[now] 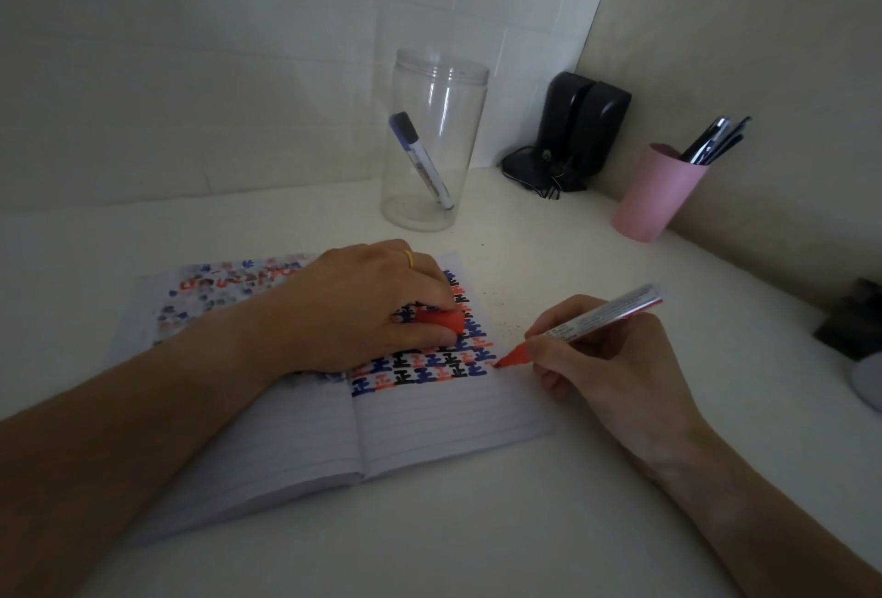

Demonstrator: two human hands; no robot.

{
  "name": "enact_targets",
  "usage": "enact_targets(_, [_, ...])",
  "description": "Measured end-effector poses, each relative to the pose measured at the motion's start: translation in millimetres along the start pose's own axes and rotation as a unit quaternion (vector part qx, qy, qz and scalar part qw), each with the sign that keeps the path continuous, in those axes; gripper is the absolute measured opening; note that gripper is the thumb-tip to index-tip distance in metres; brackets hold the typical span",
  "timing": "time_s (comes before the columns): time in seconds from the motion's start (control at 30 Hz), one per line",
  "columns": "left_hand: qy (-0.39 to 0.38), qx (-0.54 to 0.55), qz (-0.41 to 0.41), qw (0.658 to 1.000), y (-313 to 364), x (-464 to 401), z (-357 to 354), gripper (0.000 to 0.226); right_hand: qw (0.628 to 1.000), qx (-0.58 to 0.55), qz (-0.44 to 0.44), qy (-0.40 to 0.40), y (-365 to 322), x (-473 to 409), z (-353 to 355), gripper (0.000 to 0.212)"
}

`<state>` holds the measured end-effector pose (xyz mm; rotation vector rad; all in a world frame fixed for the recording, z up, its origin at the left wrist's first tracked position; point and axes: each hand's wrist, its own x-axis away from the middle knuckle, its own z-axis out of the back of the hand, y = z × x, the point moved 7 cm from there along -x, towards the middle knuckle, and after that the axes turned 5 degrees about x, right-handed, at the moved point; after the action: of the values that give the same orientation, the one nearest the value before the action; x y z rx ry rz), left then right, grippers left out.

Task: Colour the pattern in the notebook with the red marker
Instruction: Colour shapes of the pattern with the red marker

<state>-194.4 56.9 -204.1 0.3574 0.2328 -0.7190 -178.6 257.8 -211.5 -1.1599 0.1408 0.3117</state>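
An open lined notebook (429, 425) lies on the white table, its right page covered with a pattern (429, 366) of small blue, black and red shapes. My left hand (367, 306) rests on that page, pressing it flat, with the red marker cap (441, 323) held under its fingers. My right hand (606, 359) grips the red marker (592, 318) like a pen. The marker's red tip touches the right edge of the pattern, near the lowest rows.
A clear plastic jar (432, 139) with a blue marker (422, 161) inside stands behind the notebook. A pink cup (656, 194) of pens sits at the right wall, black speakers (580, 129) in the corner. Dark objects (849, 325) lie at the right edge.
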Motion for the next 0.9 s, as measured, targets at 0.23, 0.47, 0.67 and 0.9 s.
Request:
enact_targets(0.23, [-0.002,0.004,-0.002,1.000,0.5,0.1,-0.1,0.041,1.000,0.023,-0.008,0.011,3.9,-1.3,1.2,0.011])
enact_targets(0.47, [0.001,0.000,-0.004,1.000,0.3,0.6,-0.1,0.041,1.000,-0.007,0.007,-0.011,-3.7,1.0,-3.6,0.007])
enact_targets(0.67, [-0.002,-0.001,-0.002,1.000,0.1,0.0,-0.1,0.041,1.000,0.004,0.008,-0.010,-3.0,0.8,-2.4,0.009])
enact_targets(0.9, [-0.002,-0.003,0.001,1.000,-0.7,0.3,-0.7,0.041,1.000,0.017,0.006,-0.024,-4.6,1.7,-5.2,0.009])
